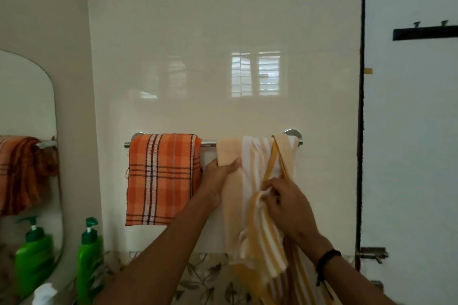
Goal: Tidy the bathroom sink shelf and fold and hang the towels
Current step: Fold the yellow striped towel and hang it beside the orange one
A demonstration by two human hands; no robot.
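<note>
Towels hung on a chrome wall-mounted towel bar [209,143] fixed across a glossy cream tiled wall [223,32]. Yellow-and-white striped cotton towel [260,230] was draped over the right half of the bar, bunched and uneven, its lower part trailing down past the bottom of the view. Orange plaid woven towel [162,178] hung folded flat over the left half of the bar, edges roughly square, just beside the striped one but apart from it.

Left hand [218,178] gripped the left edge of the striped towel a little below the bar: fingers curled round the fabric from behind, thumb pressed on the front, closed on the cloth. Right hand [285,202] was lower and to the right, fingers bent and pinched together on a gathered fold of the striped towel near its yellow border; a black band sat on that wrist.

Curved frameless mirror [29,106] on the left wall showed a reflection of an orange cloth. Green plastic pump bottle [89,257] stood at lower left near the mirror, its reflection visible beside it; no label text could be read. Black wall hook rail [425,33] was mounted on the white surface at far right, well apart from the towels.
</note>
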